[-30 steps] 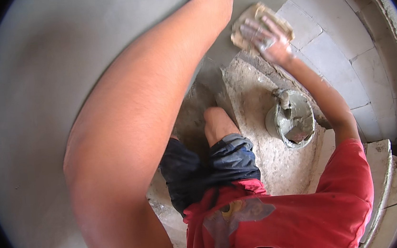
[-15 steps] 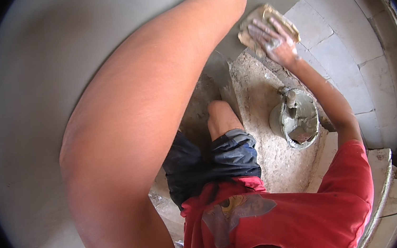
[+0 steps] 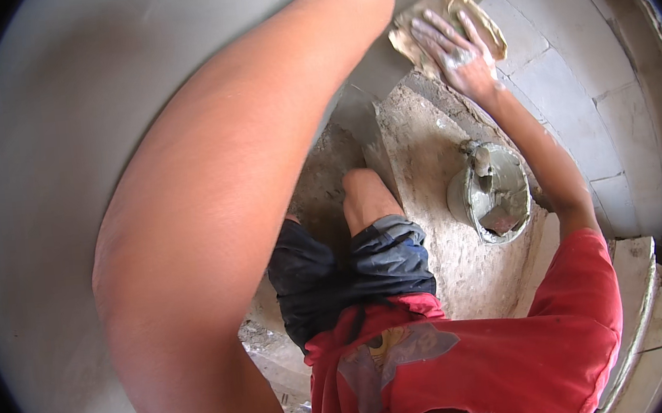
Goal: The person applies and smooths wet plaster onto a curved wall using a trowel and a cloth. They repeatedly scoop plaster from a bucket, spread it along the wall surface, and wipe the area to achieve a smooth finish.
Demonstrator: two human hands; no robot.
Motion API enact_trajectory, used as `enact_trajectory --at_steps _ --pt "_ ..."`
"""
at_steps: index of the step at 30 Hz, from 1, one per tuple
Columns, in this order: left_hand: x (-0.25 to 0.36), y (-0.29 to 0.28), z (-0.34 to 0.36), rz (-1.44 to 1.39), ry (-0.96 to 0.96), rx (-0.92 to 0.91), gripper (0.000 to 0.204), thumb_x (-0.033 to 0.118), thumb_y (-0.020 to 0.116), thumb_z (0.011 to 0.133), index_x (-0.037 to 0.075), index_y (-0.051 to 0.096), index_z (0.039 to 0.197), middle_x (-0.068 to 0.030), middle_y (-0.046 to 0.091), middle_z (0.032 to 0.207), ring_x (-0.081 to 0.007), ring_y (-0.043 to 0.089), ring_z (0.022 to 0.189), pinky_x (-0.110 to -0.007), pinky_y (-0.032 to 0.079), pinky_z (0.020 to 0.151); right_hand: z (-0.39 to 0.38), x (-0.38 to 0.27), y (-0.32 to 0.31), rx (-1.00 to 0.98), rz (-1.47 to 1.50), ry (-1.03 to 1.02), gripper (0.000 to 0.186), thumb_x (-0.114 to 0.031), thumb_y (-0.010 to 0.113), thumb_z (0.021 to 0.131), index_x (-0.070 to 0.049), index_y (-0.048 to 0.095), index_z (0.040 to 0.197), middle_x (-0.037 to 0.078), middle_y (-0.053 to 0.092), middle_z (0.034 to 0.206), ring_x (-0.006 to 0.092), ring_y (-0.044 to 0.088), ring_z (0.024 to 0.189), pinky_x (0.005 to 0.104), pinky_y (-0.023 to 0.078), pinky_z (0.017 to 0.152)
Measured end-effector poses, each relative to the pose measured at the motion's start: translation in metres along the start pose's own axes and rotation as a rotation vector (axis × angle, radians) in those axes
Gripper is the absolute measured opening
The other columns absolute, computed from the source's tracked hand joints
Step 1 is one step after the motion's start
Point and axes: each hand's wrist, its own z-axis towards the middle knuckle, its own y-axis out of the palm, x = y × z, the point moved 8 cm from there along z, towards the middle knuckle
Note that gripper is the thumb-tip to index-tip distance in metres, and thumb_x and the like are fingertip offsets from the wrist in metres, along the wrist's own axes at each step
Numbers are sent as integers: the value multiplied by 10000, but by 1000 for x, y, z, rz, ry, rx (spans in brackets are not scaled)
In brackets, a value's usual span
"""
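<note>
A smooth grey plastered wall [image 3: 67, 192] fills the left and upper part of the view, its surface even and matt, curving with the lens. To the right it meets a stretch of bare grey blocks [image 3: 575, 95] with pale joints between them. The person's right hand [image 3: 456, 55], smeared with grey mortar, lies flat with the fingers spread on a tan, mortar-stained pad [image 3: 445, 24] that is pressed against the wall right where the plaster ends and the blocks begin. The left arm [image 3: 220, 217] reaches up across the middle of the view to the top edge; the left hand is cut off there, so whether it is open or closed cannot be told. Below, the floor [image 3: 436, 220] is rough, sandy and strewn with crumbs of dried mortar. On it, near the foot of the block wall, stands a grey bucket [image 3: 461, 194] holding wet mortar, with a tool handle [image 3: 483, 161] sticking out of it
</note>
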Motion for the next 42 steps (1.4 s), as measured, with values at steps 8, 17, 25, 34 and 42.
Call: enact_trajectory --at_steps 8,17,25,34,42 --pt "0 5 -2 14 -31 13 708 428 474 1074 111 388 1701 -44 254 1824 -247 146 1700 -610 -44 1354 11 -33 -8 -159 24 -108 538 -308 663 1036 -297 588 1568 -62 420 1740 92 316 1631 433 180 1394" --pt "5 9 8 29 -25 38 700 414 475 1073 107 394 1697 -43 258 1824 -244 149 1700 -609 -43 1355 49 -2 -45 57 -50 42 529 -232 533 1093 -275 519 1620 -54 452 1720 130 348 1622 464 199 1388" --pt "3 13 8 37 -98 107 630 355 462 1087 123 444 1673 -42 265 1820 -231 159 1697 -623 -46 1356 31 25 -49 190 -8 61 509 -295 499 1094 -220 554 1594 -22 472 1713 155 357 1624 490 194 1386" --pt "2 0 -4 24 9 53 584 343 451 1100 131 496 1642 -46 295 1810 -225 184 1691 -621 -35 1358 32 -10 -16 -22 395 19 512 -244 646 1041 -257 590 1550 11 470 1712 224 403 1602 450 256 1377" --pt "2 7 1 51 -20 22 623 345 419 1119 89 393 1686 -42 273 1813 -220 160 1693 -570 -2 1372 56 98 -100 453 17 126 528 -222 669 910 -175 683 1436 38 634 1572 245 497 1548 563 283 1319"
